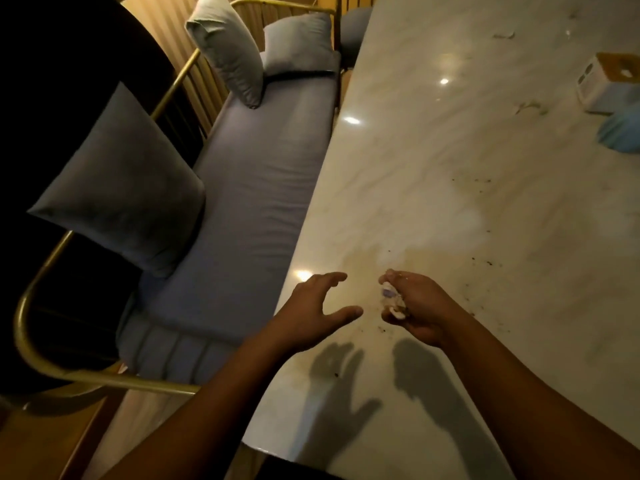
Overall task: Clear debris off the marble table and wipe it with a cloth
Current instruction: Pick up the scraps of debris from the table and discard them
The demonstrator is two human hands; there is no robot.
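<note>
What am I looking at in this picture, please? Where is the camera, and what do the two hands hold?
There is no machine: a person wears one camera on the head, looking down at their own hands. The left hand is open, fingers spread, holding nothing. The right hand grips crumpled white scraps. Below lies the pale glossy marble table, with dark crumbs, a blue cloth and a white box with a tan top at the far right. Beside it stands a grey cushioned bench with a gold metal frame.
</note>
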